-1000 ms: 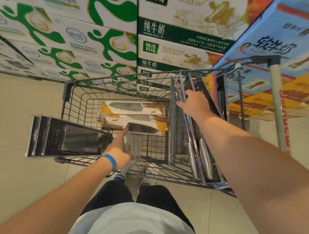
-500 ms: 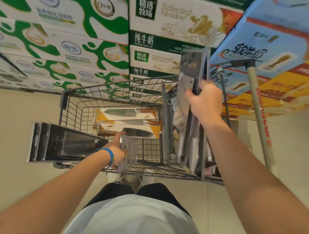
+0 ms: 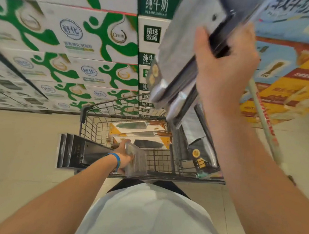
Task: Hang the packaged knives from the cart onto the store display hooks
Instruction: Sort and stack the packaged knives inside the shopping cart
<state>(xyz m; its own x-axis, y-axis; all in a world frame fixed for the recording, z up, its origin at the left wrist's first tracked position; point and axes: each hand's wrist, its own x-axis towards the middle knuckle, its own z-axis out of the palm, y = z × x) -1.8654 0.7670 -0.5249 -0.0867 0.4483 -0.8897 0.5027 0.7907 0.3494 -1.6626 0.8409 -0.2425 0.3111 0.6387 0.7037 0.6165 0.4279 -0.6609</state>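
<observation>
1. Nearest the camera, the person's white shirt (image 3: 151, 218) filled the bottom of the view, with both bare forearms reaching out past it.

2. The left hand (image 3: 125, 156), a blue wristband (image 3: 116, 159) on its wrist, was closed around a clear plastic package (image 3: 137, 159) at the near rim of the wire cart (image 3: 164, 163). The package stuck out to the right of the palm and toward the camera; its contents were too blurred to tell.

3. Just left of that hand, touching the wrist side, a stack of dark boxed knives (image 3: 82, 152) lay across the cart's near-left corner, overhanging the rim.

4. Directly beyond the left hand's fingers, inside the basket, lay yellow-and-white carded knives (image 3: 141, 132), blades showing, stacked flat on the cart floor.

5. The right hand (image 3: 224, 67) was raised high above the cart, clenched on a bundle of dark and silver packaged knives (image 3: 179, 62). The fingers wrapped the bundle's edge, and the packs ran from above the hand down to its left, their lower ends hanging over the cart's far-right side. Motion blur hid how many packs it held.

6. Below the right wrist, more dark packaged knives with a gold label (image 3: 199, 155) stood on edge against the cart's right wall.

7. Farthest off, beyond both hands, stacked milk cartons (image 3: 78, 34) in green and white formed a wall, with blue and orange cartons (image 3: 295, 60) to the right of the raised hand.
</observation>
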